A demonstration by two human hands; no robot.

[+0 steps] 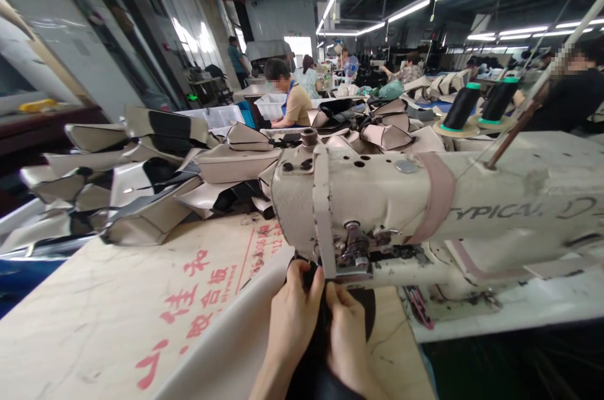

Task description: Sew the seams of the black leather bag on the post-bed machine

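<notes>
Just under the head of a cream sewing machine (297,199), my left hand (295,302) pinches black fabric (314,337) between thumb and fingers. Close beside it, my right hand (346,327) grips the same fabric with its fingers curled. A pale beige panel (236,331), apparently joined to the black fabric, spreads to the left across the plywood table (113,299). The needle and the presser foot are hidden behind my hands and the machine head.
Beige and black sewn pieces (155,205) are heaped behind the table and machine. Two black thread cones (462,107) stand behind the machine arm, near a slanted metal rod (542,85). A person in a tan shirt (299,104) sits beyond the heap, with white bins (217,116) nearby.
</notes>
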